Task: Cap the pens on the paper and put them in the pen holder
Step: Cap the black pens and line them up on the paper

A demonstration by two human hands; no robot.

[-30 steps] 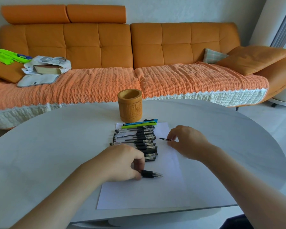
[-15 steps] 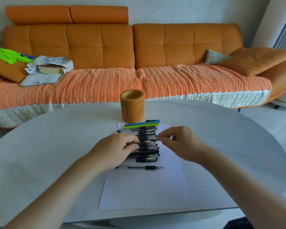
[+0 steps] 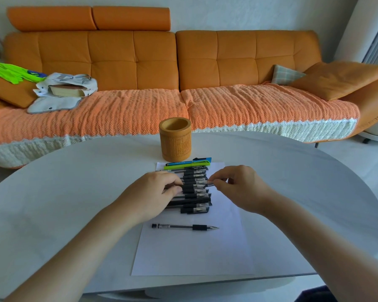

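Nearest the person, a white sheet of paper [image 3: 192,253] lies on the grey table [image 3: 74,203], its long side running toward 12 o'clock.

On its near half, one uncapped pen [image 3: 183,226] lies alone, tip toward 3 o'clock, well apart from the rest; probably set aside to be capped.

Farther up, a row of black pens [image 3: 195,199] lies side by side, caps toward 3 o'clock, a tidy bank that keeps each one within reach.

Left hand [image 3: 155,192] comes in from 8 o'clock, fingers curled down on the barrels at the row's left end, apparently pinning one pen. Right hand [image 3: 238,188] comes from 4 o'clock, thumb and forefinger pinched on a small cap or pen end at the row's right edge. Looks like a cap being pressed home.

Beyond them lie a green pen [image 3: 186,166] and a blue pen [image 3: 188,162].

At 12 o'clock, just off the paper, the wooden pen holder [image 3: 175,141] stands upright with no pens visible in it; pocketing not yet begun.
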